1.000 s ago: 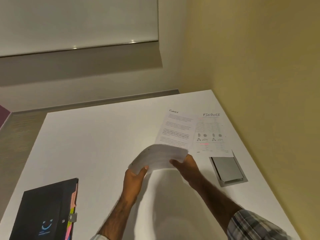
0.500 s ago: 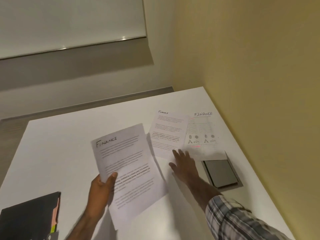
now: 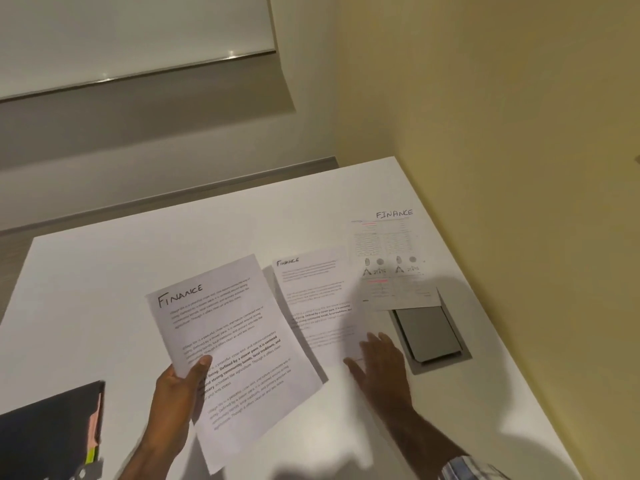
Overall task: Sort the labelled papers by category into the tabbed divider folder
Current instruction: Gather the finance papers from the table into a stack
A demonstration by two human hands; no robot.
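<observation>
My left hand grips the left edge of a text sheet headed FINANCE and holds it above the white table. A second FINANCE text sheet lies flat to its right. My right hand rests flat with spread fingers on that sheet's near right corner. Further right lies a third FINANCE sheet with tables and small figures. The black tabbed divider folder lies closed at the lower left, with coloured tabs along its right edge.
A grey metal flap plate is set into the table by the right edge, partly under the third sheet. A yellow wall runs along the table's right side. Beyond the far edge is floor and a white wall.
My right hand has slid the middle FINANCE sheet toward me, away from the third sheet. My left hand keeps holding its sheet. The view has shifted slightly.
</observation>
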